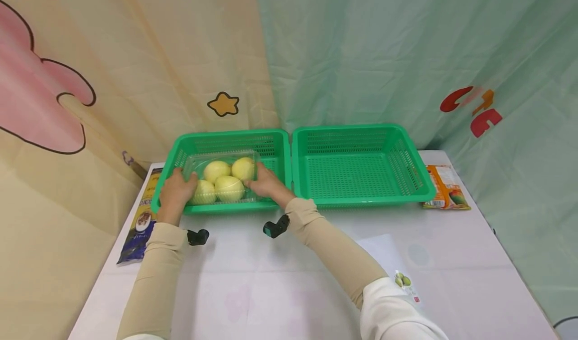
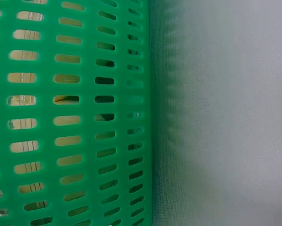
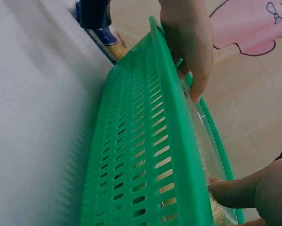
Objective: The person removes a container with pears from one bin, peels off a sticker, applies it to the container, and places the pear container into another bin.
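Note:
A clear plastic clamshell box [image 1: 221, 157] holding several round yellow fruits [image 1: 229, 188] is inside the left green basket [image 1: 226, 208]. On the box's left side, my left hand [image 1: 176, 192] grips it, with the thumb toward the fruit. My right hand [image 1: 267, 182] holds the opposite side near the basket's right front corner. In the right wrist view, the right thumb [image 3: 239, 190] presses on the clear plastic just inside the rim. The basket's slotted wall [image 2: 84, 113] fills much of the left wrist view and hides the left hand there.
A second green basket [image 1: 347, 177] stands directly to the right. A blue and yellow packet [image 1: 141, 224] lies left of the baskets, an orange packet [image 1: 447, 187] right of them. Nearer me, a white packet printed with green fruit [image 1: 384, 249] lies partly under my right arm. Curtains hang behind.

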### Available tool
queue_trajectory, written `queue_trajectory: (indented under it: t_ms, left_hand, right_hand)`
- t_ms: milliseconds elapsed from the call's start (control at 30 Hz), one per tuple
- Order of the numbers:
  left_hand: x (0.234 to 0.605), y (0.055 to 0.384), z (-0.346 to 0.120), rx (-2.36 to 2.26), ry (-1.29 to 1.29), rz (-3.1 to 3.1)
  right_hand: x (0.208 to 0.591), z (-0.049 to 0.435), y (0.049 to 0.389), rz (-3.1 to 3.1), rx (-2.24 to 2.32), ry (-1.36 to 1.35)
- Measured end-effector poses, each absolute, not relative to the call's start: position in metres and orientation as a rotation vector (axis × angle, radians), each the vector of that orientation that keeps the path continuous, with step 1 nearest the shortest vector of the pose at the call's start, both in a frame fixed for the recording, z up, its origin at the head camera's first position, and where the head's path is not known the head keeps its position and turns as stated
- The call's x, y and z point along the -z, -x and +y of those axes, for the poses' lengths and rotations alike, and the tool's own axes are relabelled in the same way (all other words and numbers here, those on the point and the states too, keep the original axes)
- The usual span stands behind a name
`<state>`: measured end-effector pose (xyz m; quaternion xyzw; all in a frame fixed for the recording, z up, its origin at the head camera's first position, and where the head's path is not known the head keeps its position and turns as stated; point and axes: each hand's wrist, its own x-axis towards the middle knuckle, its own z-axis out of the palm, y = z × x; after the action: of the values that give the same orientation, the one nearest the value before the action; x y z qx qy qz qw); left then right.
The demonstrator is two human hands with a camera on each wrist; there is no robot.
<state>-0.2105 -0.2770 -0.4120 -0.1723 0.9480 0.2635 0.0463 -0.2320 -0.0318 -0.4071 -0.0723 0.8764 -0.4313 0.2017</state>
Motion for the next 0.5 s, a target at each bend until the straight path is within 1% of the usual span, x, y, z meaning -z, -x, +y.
queue_trajectory:
  t_ms: [500]
  left_hand:
    - [0.4123,0.2110,-0.2789,-0.859,0.519,2.908]
  right_hand:
    - [0.4070,-0.0310,0.2335,2.448,1.194,0.196]
